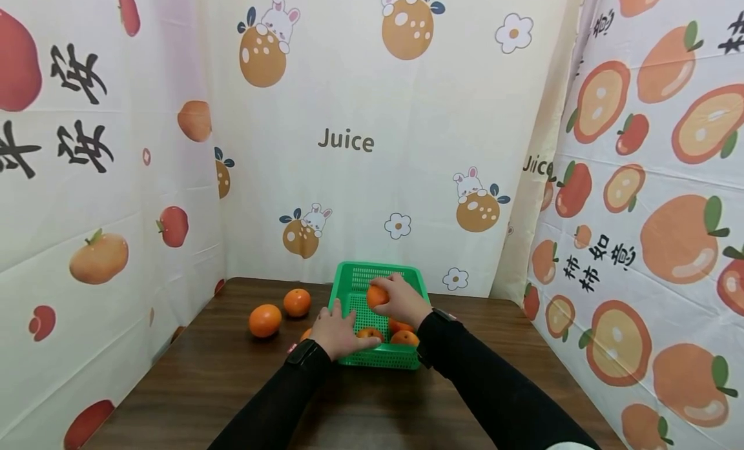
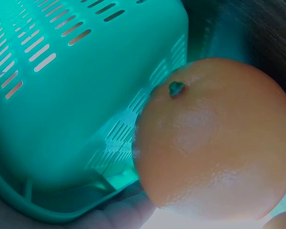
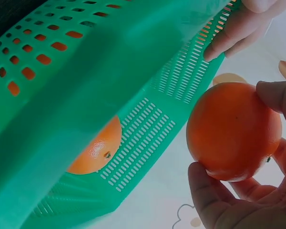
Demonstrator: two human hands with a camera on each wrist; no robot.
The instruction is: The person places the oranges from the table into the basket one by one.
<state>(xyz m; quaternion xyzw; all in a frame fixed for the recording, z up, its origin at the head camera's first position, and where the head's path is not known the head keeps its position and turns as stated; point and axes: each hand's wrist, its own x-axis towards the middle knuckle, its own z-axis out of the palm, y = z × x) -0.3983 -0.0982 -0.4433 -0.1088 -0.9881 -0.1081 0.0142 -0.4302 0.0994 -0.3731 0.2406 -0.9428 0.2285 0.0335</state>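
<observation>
On the brown desk (image 1: pixel 192 385), against the fruit-print backdrop, sits a green basket (image 1: pixel 354 279) with slotted walls, light and somewhat flexible by the look of it; the left hand (image 1: pixel 337 332) grips its near rim. Above the basket, the right hand (image 1: pixel 401 299) cups an orange (image 1: pixel 376 296) in curled fingers. It seems firm, smooth and moderately heavy, best held around its widest part. Two loose oranges (image 1: pixel 265 320) lie left of the basket.

two loose oranges (image 1: pixel 265 320) (image 1: pixel 297 302) | on wooden table (image 1: pixel 203 379) | fruit-print curtain (image 1: pixel 360 140) behind
</observation>
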